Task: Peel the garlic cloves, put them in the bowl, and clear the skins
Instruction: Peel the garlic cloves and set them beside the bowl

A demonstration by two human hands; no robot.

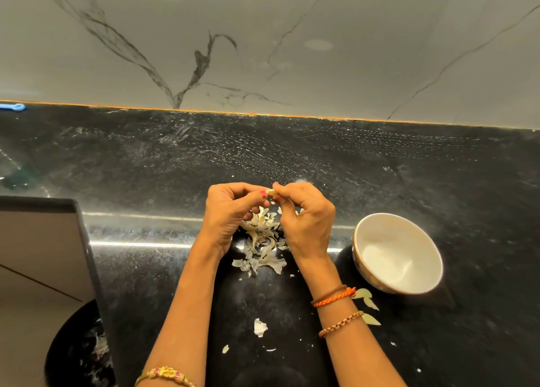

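Note:
A small pale garlic clove (pixel 271 192) is pinched between the fingertips of my left hand (pixel 230 214) and my right hand (pixel 306 220), held above the black counter. Below the hands lies a heap of papery garlic skins (pixel 260 243). More loose skin bits (pixel 260 326) lie nearer to me, and a few skins (pixel 366 299) sit beside my right wrist. A white bowl (pixel 409 288) stands on the counter to the right of my right hand; its inside looks bare, though glare makes it hard to tell.
The black stone counter (pixel 321 158) runs back to a marble-patterned wall (pixel 263 50). A dark-rimmed edge with a lower surface (pixel 43 240) is at the left. A small blue object (pixel 13 107) lies at the far left by the wall.

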